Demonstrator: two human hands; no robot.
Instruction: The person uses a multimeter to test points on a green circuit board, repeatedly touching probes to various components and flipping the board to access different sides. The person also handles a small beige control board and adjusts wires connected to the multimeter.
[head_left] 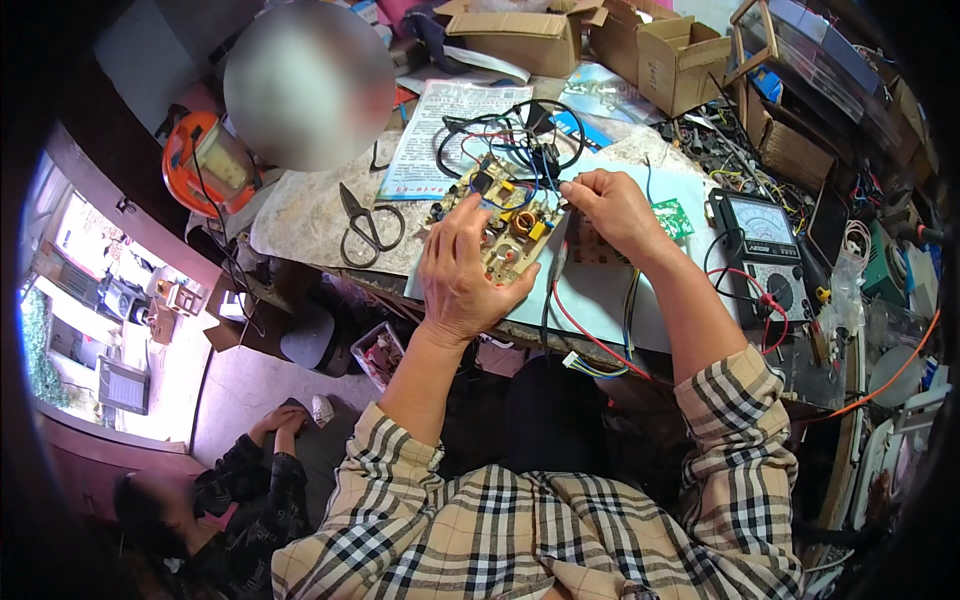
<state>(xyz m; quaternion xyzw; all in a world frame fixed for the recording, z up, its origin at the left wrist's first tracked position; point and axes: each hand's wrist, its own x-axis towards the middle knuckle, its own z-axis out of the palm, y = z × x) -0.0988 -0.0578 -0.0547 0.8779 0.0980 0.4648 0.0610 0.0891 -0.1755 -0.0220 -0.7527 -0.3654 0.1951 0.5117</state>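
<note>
A populated circuit board (522,212) with a copper coil, yellow parts and capacitors lies tilted near the worktable's front edge. My left hand (462,265) grips it, fingers over its left side and thumb along the near edge. At its right edge, the fingers of my right hand (612,208) are pinched together; what they hold is too small to make out. Black cables (572,112) coil just behind the board. A red wire (580,322) runs down from beside it, near a white connector (572,361) hanging at the edge.
Black-handled scissors (370,228) lie left of the board, by a printed sheet (440,125). An analog multimeter (762,250) and a small green board (672,218) are to the right. Cardboard boxes (685,62) stand behind. Another person (235,490) sits at lower left.
</note>
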